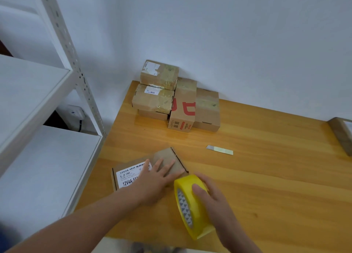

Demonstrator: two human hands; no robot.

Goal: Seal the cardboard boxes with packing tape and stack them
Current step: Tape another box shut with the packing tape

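On the near left part of the wooden worktop [266, 176], a small flat cardboard box [165, 157] lies with a white printed label on its top. The left hand [155, 178] rests palm down on this box, fingers straight and slightly spread, gripping nothing. Just beside the box's near right corner stands a yellow tape roll [192, 216], up on its edge and tilted a little, its patterned inner core facing left. The right hand [211, 199] holds the roll from the right, thumb and fingers curled over its outer band. Whether the tape already touches the box cannot be told.

At the far left corner of the worktop, against the white wall [228, 33], a stack of three taped boxes [154, 98] sits with paper labels on the upper two. Touching its right side is a box with red print [183, 104], and a plain brown box [207, 110] sits against that one. A small flat strip [219, 150], pale green with a grey end, lies alone near the middle of the worktop, well apart from the hands. Another box [341, 132] shows partly at the right edge. White metal shelving [38, 100] stands left of the worktop.
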